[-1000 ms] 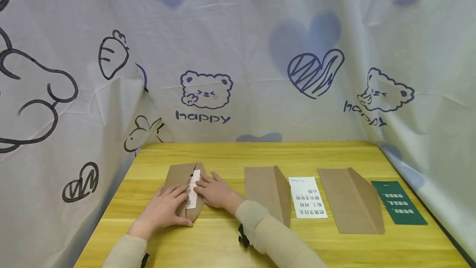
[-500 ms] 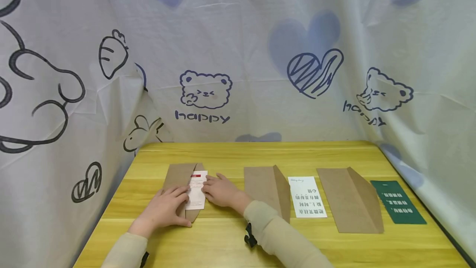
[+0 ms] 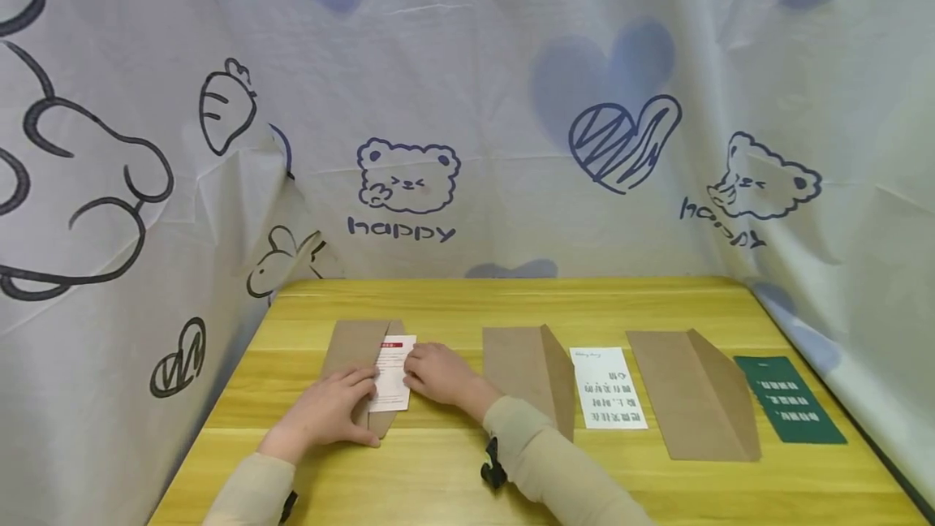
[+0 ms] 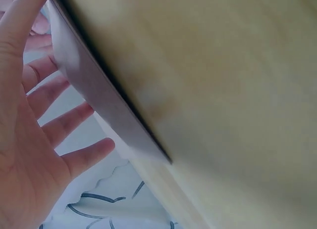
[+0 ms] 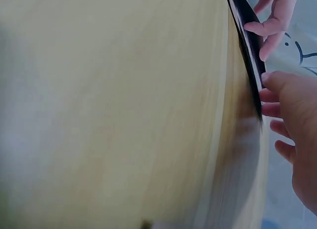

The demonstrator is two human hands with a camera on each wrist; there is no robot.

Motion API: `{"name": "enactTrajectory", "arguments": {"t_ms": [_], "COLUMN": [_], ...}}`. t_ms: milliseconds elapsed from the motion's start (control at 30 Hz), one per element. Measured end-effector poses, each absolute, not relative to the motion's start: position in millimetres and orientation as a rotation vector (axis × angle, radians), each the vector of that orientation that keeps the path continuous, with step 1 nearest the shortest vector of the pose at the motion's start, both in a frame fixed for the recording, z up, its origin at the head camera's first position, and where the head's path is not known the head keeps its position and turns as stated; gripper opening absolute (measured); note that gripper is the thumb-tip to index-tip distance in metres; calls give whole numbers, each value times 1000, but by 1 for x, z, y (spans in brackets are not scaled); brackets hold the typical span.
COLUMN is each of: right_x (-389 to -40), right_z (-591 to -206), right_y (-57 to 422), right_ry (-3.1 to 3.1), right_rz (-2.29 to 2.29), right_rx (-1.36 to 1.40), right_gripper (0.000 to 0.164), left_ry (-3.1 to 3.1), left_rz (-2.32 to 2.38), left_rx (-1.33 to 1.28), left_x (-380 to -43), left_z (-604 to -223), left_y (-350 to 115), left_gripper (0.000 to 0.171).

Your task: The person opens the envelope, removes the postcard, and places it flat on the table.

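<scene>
A brown kraft envelope [image 3: 354, 343] lies at the left of the table in the head view, its flap out to the right. From its opening sticks a white card [image 3: 392, 376] with a red strip and small print; its left part is hidden in the envelope. My left hand [image 3: 332, 406] rests on the envelope's lower part, fingers extended, fingertips at the card's left side. In the left wrist view its thumb [image 4: 91, 156] stands apart from the envelope. My right hand [image 3: 441, 376] pinches the card's right edge, thumb and fingers close together in the right wrist view.
To the right lie a second brown envelope [image 3: 514, 364], a white printed card [image 3: 606, 388], a third brown envelope [image 3: 682, 396] and a green printed card [image 3: 792, 400]. A patterned cloth [image 3: 504, 209] hangs behind the wooden table [image 3: 453, 477].
My right hand has moved right with the white card, and more of the card now shows outside the envelope. The left hand has stayed on the envelope.
</scene>
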State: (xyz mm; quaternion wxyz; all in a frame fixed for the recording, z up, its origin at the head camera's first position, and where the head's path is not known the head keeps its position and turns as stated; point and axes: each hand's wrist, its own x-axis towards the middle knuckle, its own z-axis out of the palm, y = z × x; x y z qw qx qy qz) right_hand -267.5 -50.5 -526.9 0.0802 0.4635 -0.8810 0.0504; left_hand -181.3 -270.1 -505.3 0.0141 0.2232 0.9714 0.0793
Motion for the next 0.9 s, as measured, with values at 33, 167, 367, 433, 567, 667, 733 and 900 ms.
{"name": "enactTrajectory", "arguments": {"t_ms": [33, 167, 367, 433, 567, 667, 733, 900], "right_x": [-268, -272, -279, -283, -289, -293, -294, -294], "right_z": [-527, -530, -530, -530, -530, -529, -528, -522], "right_y": [-51, -55, -62, -65, -70, -73, -75, -79], "right_ry": [-2621, -2588, -2638, -2719, -2912, -2987, -3002, -3002], "right_rz": [186, 296, 248, 208, 118, 55, 39, 45], "right_rx": [1376, 1298, 1114, 1043, 904, 853, 841, 835], "right_gripper": [18, 16, 26, 36, 54, 58, 58, 55], "left_ry": [3021, 3012, 2999, 2992, 2986, 2989, 2995, 3002], "left_rz": [244, 227, 221, 222, 227, 230, 226, 229], "left_rx": [699, 716, 696, 689, 695, 706, 713, 709], "left_x": [-182, -184, -185, -185, -184, -184, -184, -183], "left_z": [-506, -507, -507, -506, -506, -506, -506, -506], "left_y": [-270, -271, -270, -270, -269, -269, -269, -270], "left_gripper": [62, 63, 63, 63, 64, 63, 62, 62]}}
